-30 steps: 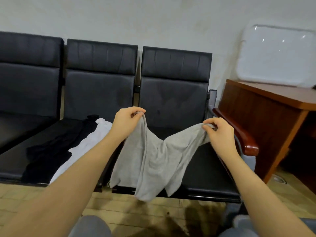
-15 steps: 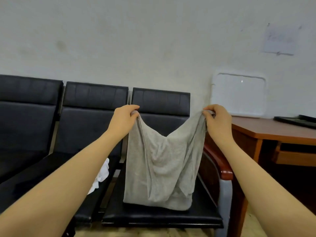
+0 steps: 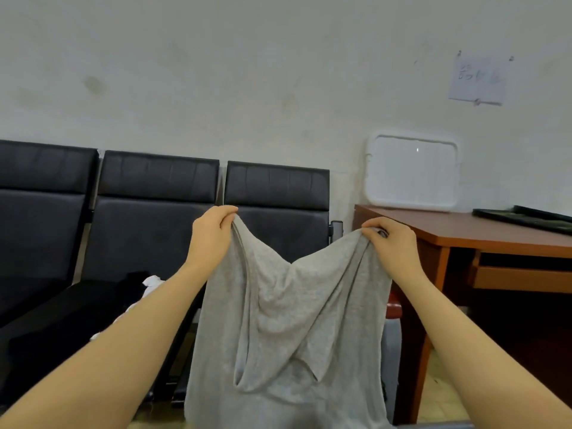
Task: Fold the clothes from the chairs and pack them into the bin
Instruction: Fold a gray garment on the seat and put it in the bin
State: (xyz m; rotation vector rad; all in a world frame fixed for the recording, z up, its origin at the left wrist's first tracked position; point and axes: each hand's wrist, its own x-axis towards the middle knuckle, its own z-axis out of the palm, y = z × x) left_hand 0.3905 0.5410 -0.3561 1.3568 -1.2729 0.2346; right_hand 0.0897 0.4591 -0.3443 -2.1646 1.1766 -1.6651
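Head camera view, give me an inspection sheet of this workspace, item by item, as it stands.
Surface: black chairs in a row against the wall.
Job's things: grey garment held up, hanging, not folded; black clothes and white garment on the middle seat; bin not seen.
Clutter: white tray leaning on the wall atop the wooden desk.
Grippers: left hand and right hand each pinch a top corner.
Cables: nothing seen.
Surroundings: paper note on the wall.

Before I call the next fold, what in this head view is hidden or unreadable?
- Bin: not in the head view.
- Grey garment: hem cut by the bottom edge; type unclear.
- Black clothes and white cloth: partly behind the left forearm.
- Right chair: seat behind the garment.
- Wall note: too small.
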